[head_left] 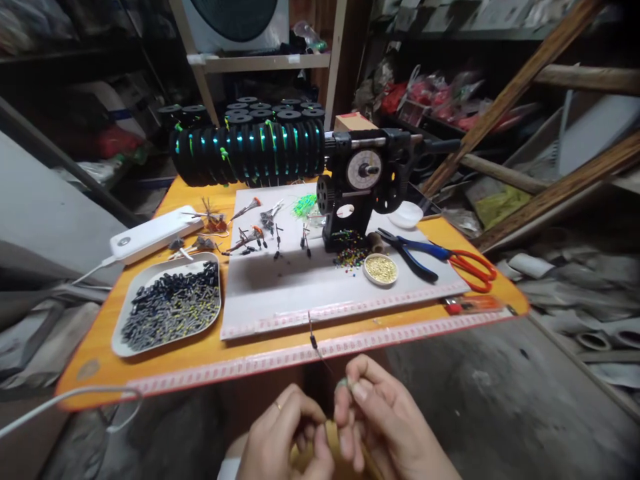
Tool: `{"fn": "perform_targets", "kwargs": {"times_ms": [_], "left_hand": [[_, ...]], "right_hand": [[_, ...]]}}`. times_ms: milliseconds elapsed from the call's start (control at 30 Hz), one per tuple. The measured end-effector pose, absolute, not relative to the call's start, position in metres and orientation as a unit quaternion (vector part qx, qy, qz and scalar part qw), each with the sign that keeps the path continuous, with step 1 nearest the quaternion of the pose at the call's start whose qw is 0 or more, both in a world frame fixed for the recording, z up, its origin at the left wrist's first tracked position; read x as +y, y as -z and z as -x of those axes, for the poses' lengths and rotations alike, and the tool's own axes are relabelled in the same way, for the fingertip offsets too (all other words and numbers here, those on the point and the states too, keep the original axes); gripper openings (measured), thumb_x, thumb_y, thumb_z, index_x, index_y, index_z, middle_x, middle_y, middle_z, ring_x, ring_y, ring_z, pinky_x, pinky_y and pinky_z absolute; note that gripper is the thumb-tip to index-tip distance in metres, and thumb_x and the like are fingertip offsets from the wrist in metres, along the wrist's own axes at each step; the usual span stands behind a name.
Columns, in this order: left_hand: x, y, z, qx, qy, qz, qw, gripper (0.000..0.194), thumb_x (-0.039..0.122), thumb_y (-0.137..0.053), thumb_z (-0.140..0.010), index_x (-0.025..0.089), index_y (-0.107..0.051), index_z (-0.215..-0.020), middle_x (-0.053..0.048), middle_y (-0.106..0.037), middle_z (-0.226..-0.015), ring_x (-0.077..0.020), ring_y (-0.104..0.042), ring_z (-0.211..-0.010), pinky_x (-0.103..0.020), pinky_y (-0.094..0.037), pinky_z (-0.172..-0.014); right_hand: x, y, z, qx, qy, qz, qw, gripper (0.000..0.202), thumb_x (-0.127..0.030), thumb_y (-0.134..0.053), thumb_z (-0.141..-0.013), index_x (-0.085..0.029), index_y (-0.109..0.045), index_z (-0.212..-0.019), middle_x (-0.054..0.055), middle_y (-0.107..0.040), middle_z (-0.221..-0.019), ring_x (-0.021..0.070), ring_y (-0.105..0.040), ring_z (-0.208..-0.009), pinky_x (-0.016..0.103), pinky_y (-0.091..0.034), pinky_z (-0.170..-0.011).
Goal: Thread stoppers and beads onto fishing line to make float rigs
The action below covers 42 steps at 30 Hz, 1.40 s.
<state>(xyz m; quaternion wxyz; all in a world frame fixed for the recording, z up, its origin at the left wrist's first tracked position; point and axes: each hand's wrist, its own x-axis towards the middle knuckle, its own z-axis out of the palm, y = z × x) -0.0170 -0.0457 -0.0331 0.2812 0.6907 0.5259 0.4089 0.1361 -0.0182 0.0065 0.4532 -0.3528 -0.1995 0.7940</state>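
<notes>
Below the table's front edge, my left hand (286, 433) is closed, thumb and fingers curled together; anything between them is too small to make out. My right hand (387, 417) is beside it, thumb and forefinger pinched. A small pale-green bit (344, 383) shows at the right fingertips, though I cannot tell whether it is held or wrapped on a finger. Just beyond the hands, a black sleeve (313, 341) on a thin line lies across the table edge. The line runs toward my right fingers and fades from sight.
On the orange table (95, 347) are a tray of small black and grey sleeves (170, 310), a dish of gold beads (381, 269), pliers (407, 257), orange-handled scissors (473, 270) and a white power bank (155, 235). Behind stands a winder (367, 173) with black spools (250, 153).
</notes>
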Motion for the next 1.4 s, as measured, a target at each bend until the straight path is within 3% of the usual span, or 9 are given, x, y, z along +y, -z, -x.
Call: {"fn": "perform_targets", "kwargs": {"times_ms": [233,400,500,633,933,1100,1200,1300,1400], "left_hand": [[-0.046,0.029,0.010,0.518,-0.417,-0.615,0.425,0.012,0.013,-0.057,-0.083,0.022,-0.057,-0.075,0.003,-0.051,-0.066,-0.0117,-0.047,-0.055,-0.022,-0.035,-0.051],[-0.022,-0.001,0.001,0.499,-0.472,-0.515,0.513,0.023,0.032,-0.062,-0.091,0.024,-0.072,-0.110,-0.009,-0.068,-0.105,-0.0194,-0.061,-0.084,-0.027,-0.048,-0.071],[-0.005,-0.014,-0.007,0.449,-0.439,-0.429,0.650,0.023,0.041,-0.069,-0.087,0.018,-0.074,-0.090,-0.005,-0.067,-0.080,-0.0108,-0.052,-0.059,-0.022,-0.042,-0.056],[0.010,-0.017,-0.016,0.344,-0.410,-0.300,0.789,0.028,0.043,-0.072,-0.085,0.016,-0.065,-0.081,0.007,-0.046,-0.047,-0.0028,-0.029,-0.038,-0.015,-0.022,-0.040],[0.020,-0.023,-0.024,0.351,-0.516,-0.210,0.753,0.028,0.035,-0.080,-0.079,0.015,-0.061,-0.078,0.010,-0.046,-0.046,0.0002,-0.025,-0.037,-0.011,-0.021,-0.038],[0.004,-0.015,-0.012,0.345,-0.504,-0.224,0.759,0.025,0.037,-0.062,-0.094,0.014,-0.070,-0.091,-0.006,-0.074,-0.077,0.0021,-0.036,-0.038,-0.012,-0.027,-0.042],[-0.008,-0.007,-0.005,0.296,-0.485,-0.215,0.794,0.033,0.040,-0.056,-0.096,0.014,-0.073,-0.107,-0.015,-0.076,-0.097,-0.0024,-0.047,-0.046,-0.015,-0.035,-0.048],[-0.017,-0.006,-0.002,0.277,-0.457,-0.217,0.817,0.026,0.036,-0.062,-0.093,0.017,-0.074,-0.106,-0.011,-0.076,-0.088,-0.0039,-0.046,-0.046,-0.016,-0.035,-0.047],[-0.020,-0.009,-0.004,0.309,-0.465,-0.221,0.800,0.022,0.037,-0.066,-0.091,0.016,-0.073,-0.089,0.000,-0.063,-0.057,-0.0026,-0.036,-0.041,-0.015,-0.028,-0.045]], "right_hand": [[-0.031,0.006,-0.148,-0.176,-0.807,0.345,0.445,0.033,-0.039,-0.074,-0.087,-0.017,-0.049,-0.086,-0.004,-0.067,-0.065,0.0036,-0.062,-0.044,0.010,-0.044,-0.043],[-0.034,0.010,-0.151,-0.184,-0.821,0.313,0.440,0.039,-0.044,-0.077,-0.083,-0.018,-0.048,-0.084,-0.005,-0.065,-0.060,0.0029,-0.057,-0.038,0.009,-0.041,-0.038],[-0.035,0.012,-0.150,-0.191,-0.815,0.321,0.442,0.036,-0.045,-0.073,-0.086,-0.017,-0.050,-0.086,-0.004,-0.065,-0.061,0.0022,-0.055,-0.037,0.009,-0.039,-0.038],[-0.035,0.012,-0.152,-0.220,-0.811,0.318,0.439,0.036,-0.047,-0.070,-0.087,-0.016,-0.052,-0.085,-0.002,-0.065,-0.061,0.0013,-0.051,-0.036,0.010,-0.039,-0.038],[-0.030,0.006,-0.152,-0.236,-0.822,0.317,0.411,0.036,-0.047,-0.071,-0.087,-0.019,-0.048,-0.084,-0.004,-0.064,-0.057,0.0023,-0.052,-0.038,0.011,-0.039,-0.042],[-0.032,0.004,-0.151,-0.241,-0.824,0.319,0.402,0.038,-0.048,-0.071,-0.086,-0.017,-0.051,-0.083,-0.004,-0.061,-0.055,0.0014,-0.048,-0.042,0.013,-0.039,-0.049],[-0.032,0.004,-0.150,-0.245,-0.813,0.323,0.418,0.039,-0.049,-0.074,-0.083,-0.016,-0.054,-0.087,-0.002,-0.064,-0.057,0.0058,-0.054,-0.050,0.017,-0.040,-0.054],[-0.032,0.005,-0.151,-0.251,-0.817,0.329,0.401,0.044,-0.055,-0.074,-0.080,-0.016,-0.055,-0.089,0.000,-0.064,-0.059,0.0094,-0.058,-0.053,0.019,-0.040,-0.054],[-0.031,0.007,-0.152,-0.281,-0.820,0.340,0.365,0.045,-0.059,-0.071,-0.081,-0.016,-0.055,-0.082,-0.001,-0.061,-0.054,0.0076,-0.054,-0.048,0.018,-0.039,-0.051]]}}
